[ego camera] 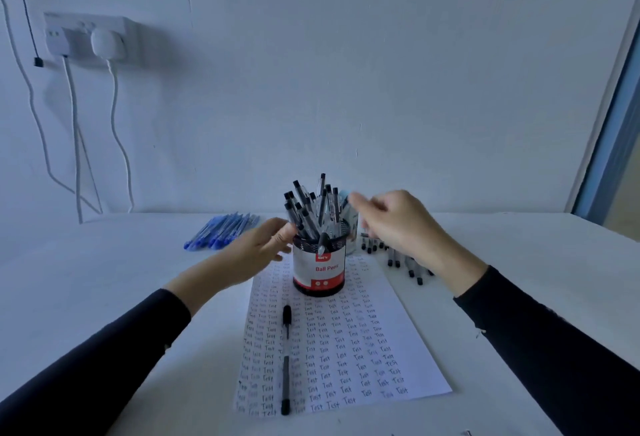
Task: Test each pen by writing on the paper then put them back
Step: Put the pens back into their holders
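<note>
A round pen holder (319,271) labelled "Ball Pens" stands on the far end of a white paper (346,349) covered in rows of "Test". Several black pens (311,208) stick up out of it. One black capped pen (286,359) lies lengthwise on the paper's left side. My left hand (258,248) reaches in from the left, fingers apart, its fingertips at the holder's rim. My right hand (398,224) hovers blurred to the right of the pens' tops, fingers loosely curled, and I see nothing held in it.
A bunch of blue pens (221,229) lies at the back left of the white table (104,279). Several black pens (398,255) lie at the back right, partly behind my right wrist. A wall socket (86,37) with cables hangs at the left.
</note>
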Demonstrator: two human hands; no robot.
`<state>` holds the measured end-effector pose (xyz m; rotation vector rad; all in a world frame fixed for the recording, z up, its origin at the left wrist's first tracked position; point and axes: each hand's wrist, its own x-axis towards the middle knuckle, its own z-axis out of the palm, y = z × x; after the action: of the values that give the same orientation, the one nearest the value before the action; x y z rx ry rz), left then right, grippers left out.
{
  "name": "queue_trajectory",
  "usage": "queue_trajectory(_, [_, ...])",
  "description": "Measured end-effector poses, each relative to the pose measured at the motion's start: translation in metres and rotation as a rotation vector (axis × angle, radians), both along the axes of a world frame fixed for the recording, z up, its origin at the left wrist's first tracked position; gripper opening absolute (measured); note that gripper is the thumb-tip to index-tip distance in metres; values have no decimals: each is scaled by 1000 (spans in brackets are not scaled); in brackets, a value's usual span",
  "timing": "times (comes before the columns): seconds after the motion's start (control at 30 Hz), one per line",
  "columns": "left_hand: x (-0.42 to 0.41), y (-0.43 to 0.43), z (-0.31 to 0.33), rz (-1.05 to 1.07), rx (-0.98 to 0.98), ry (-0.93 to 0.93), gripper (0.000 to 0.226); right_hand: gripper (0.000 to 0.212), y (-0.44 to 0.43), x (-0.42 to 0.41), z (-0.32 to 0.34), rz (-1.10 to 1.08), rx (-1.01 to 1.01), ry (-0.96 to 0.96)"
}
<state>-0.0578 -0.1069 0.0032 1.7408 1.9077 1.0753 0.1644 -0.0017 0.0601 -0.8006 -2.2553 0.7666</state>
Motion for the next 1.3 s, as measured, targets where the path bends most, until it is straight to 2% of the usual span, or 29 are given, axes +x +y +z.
queue_trajectory(0.03, [0,-3,7,31,9,67,80,55,-5,1,3,65,-111,-67])
queue_trajectory(0.1, [2,-12,17,74,-49,58,52,55,-15,-3,4,183,-336,-175])
queue_trajectory(0.17, [10,-26,21,85,-190,75,42,47,-20,-12,4,238,-511,-194])
queue_trajectory(0.27, [29,-45,17,100,-421,191,52,27,-20,-16,12,314,-821,-135])
queue_trajectory(0.37, [51,-59,10,86,-600,304,70,21,-16,-4,31,501,-1060,25])
queue_trajectory(0.4, [57,-61,7,80,-604,327,72,18,-15,1,38,563,-1062,75])
queue_trajectory(0.47, [65,-63,5,84,-571,336,58,18,-10,6,45,596,-921,156])
queue_trajectory(0.57, [69,-63,14,105,-514,342,31,20,3,2,32,362,-518,244])
queue_trajectory(0.67, [71,-64,24,96,-393,276,22,22,9,-3,8,192,-169,120])
queue_trajectory(0.73, [76,-66,38,81,-238,133,19,21,9,-6,-2,173,-48,-26])
queue_trajectory(0.8, [78,-68,63,107,-69,72,22,30,9,-5,-1,179,-43,-80])
queue_trajectory(0.83, [77,-68,78,147,15,178,22,35,9,-3,1,193,-57,-89])
queue_trajectory(0.93, [68,-58,119,261,182,687,22,44,18,10,10,223,-135,-55])
queue_trajectory(1.03, [65,-39,138,235,193,1042,19,51,38,27,9,213,-237,-36])
queue_trajectory(1.1, [69,-22,137,141,226,1210,21,44,52,35,4,189,-312,-7])
queue_trajectory(1.2, [77,0,129,30,57,1180,40,28,76,44,-10,1,-320,44])
queue_trajectory(1.3, [86,15,121,-43,-133,991,50,30,99,51,-27,-200,-343,-34])
